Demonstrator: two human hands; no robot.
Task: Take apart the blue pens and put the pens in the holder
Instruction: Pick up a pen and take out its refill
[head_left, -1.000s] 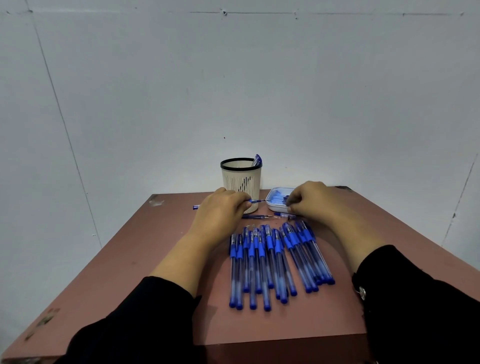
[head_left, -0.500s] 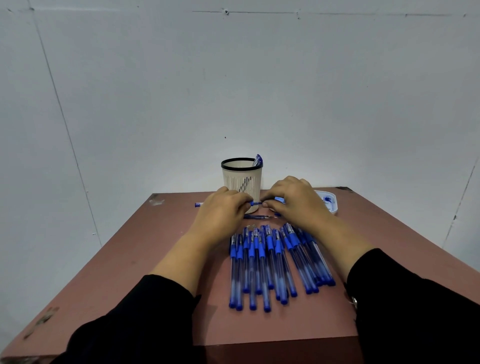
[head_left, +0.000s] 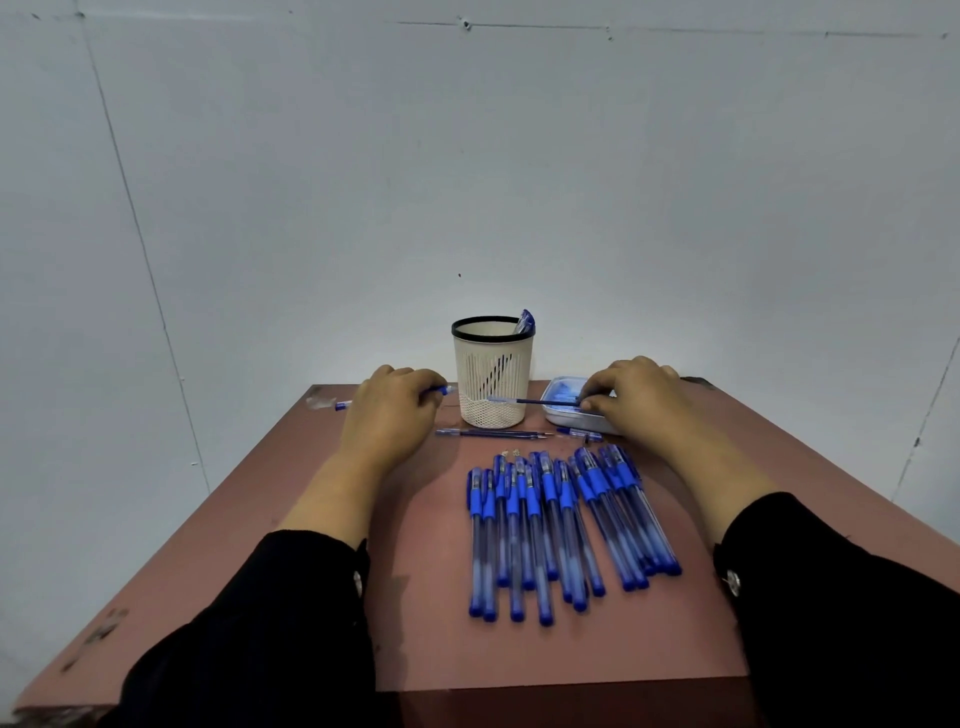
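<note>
Reddish-brown table (head_left: 291, 519), scuffed at near-left corner and far-left edge, pushed up against a plain pale grey wall (head_left: 467, 182). Wall has thin seam lines: one horizontal near the top, slanted ones left and right. Light is flat, dim.

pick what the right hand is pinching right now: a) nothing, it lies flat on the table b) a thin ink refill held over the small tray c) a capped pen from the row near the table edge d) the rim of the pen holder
b: the right hand pinches a thin refill by one end above the small tray, beside the pen holder, away from the row of capped pens.
</note>
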